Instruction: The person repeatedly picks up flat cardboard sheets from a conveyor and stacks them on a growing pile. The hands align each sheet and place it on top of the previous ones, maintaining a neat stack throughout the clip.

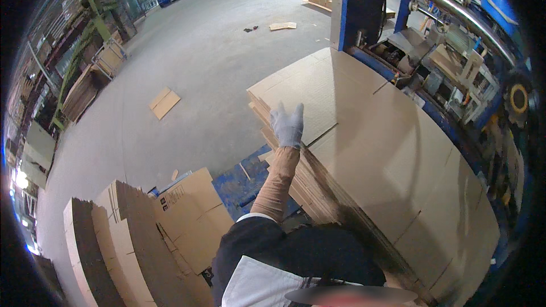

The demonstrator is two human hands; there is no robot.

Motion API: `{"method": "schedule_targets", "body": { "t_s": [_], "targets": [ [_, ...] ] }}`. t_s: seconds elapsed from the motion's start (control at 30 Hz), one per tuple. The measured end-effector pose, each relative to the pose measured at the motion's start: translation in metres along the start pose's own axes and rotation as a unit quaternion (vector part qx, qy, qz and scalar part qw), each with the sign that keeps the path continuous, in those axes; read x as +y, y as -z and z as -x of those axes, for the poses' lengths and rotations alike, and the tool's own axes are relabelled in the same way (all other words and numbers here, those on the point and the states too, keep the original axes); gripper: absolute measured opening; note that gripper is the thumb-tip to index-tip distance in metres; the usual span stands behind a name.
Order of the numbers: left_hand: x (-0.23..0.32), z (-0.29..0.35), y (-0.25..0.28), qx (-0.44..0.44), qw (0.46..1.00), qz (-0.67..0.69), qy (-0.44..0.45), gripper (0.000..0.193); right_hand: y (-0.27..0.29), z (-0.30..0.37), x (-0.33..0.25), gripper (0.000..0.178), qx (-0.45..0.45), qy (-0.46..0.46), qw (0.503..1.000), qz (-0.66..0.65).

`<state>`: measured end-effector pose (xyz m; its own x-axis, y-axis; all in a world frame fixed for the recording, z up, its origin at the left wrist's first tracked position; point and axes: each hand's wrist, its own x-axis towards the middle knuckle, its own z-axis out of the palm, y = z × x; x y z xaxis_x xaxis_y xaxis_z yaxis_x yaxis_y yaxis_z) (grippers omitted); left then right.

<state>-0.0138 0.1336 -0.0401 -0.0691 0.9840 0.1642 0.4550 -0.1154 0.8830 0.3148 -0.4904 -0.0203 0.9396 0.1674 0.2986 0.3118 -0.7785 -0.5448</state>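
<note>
My left hand (288, 126), in a pale grey knit glove, reaches out over the left edge of a stack of flat cardboard sheets (378, 142). Its thumb and a finger are spread apart, and the other fingers look partly bent. The hand is over or touching the top sheet near a dark slot, and I see no sheet clasped in it. Layered sheet edges show below my brown-sleeved forearm (277, 179). My right hand is not in view.
A blue-framed machine (438, 74) with rollers and a red button borders the stack at right. Cardboard stacks (131, 239) stand at lower left, beside a blue platform (242, 182). Loose cardboard pieces (164, 103) lie on the grey floor (199, 62). Green framework (91, 40) stands far left.
</note>
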Motion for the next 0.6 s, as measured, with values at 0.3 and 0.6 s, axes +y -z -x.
{"method": "schedule_targets", "body": {
  "t_s": [0.3, 0.6],
  "targets": [
    [0.038, -0.019, 0.034, -0.070, 0.900, 0.423, 0.079, 0.030, 0.105, 0.082, 0.010, 0.043, 0.207, -0.117, 0.839, -0.489],
    [0.044, 0.075, 0.079, -0.348, 0.888, 0.197, -0.229, 0.036, 0.096, 0.234, -0.132, 0.038, 0.088, 0.052, 0.995, -0.016]
  ]
}}
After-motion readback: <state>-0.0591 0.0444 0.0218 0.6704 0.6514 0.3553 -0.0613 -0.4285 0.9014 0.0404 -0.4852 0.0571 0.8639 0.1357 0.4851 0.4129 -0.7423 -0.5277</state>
